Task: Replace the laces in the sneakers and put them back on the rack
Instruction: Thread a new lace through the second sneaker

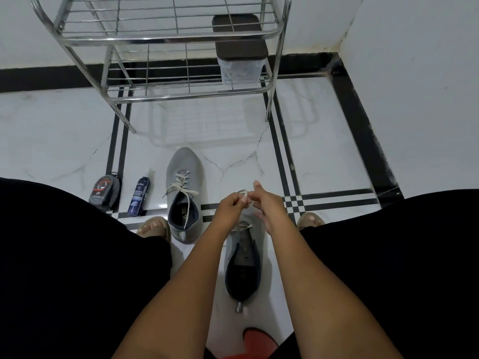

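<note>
Two grey sneakers stand on the white tiled floor. The left sneaker (pixel 183 193) is laced with a pale lace and points toward the metal rack (pixel 160 40). The right sneaker (pixel 243 260) lies between my forearms, its toe hidden under my hands. My left hand (pixel 232 209) pinches a loop of white lace (pixel 243 194) above that sneaker's front. My right hand (pixel 267 206) is beside it, fingers loosely spread and touching the lace; whether it pinches the lace is unclear.
A clear plastic box with a dark lid (pixel 239 58) sits on the rack's lower shelf. A blue spray can (pixel 139 196) and a dark round polish container (pixel 105 193) lie at the left. My knees in black fabric flank the sneakers. A red object (pixel 259 342) sits at the bottom.
</note>
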The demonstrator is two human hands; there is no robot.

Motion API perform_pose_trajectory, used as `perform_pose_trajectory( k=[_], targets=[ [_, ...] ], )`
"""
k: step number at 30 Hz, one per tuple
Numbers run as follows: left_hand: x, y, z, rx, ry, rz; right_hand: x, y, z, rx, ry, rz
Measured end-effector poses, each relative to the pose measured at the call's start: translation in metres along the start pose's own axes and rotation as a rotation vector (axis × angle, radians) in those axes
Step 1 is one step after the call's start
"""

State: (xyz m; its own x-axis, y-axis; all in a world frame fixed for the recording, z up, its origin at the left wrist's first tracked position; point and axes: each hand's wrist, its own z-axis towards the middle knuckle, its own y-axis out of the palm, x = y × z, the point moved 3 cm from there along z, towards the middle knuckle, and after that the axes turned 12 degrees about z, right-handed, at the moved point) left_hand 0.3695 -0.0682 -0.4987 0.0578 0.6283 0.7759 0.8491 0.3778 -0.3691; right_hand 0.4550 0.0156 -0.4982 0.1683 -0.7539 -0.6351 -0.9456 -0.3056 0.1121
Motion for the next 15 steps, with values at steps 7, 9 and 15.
perform_pose_trajectory(
  k=[7, 9, 15],
  targets=[
    [0.002, -0.014, -0.012, -0.007, 0.025, 0.018, -0.013, 0.011, -0.023, -0.164, 0.098, 0.241],
    [-0.003, -0.017, -0.014, 0.003, -0.003, 0.049, -0.019, 0.015, -0.028, -0.201, 0.116, 0.332],
    [-0.066, -0.032, -0.017, 0.027, -0.318, 0.538, -0.065, 0.018, -0.053, -0.2, -0.071, 0.394]
  ],
)
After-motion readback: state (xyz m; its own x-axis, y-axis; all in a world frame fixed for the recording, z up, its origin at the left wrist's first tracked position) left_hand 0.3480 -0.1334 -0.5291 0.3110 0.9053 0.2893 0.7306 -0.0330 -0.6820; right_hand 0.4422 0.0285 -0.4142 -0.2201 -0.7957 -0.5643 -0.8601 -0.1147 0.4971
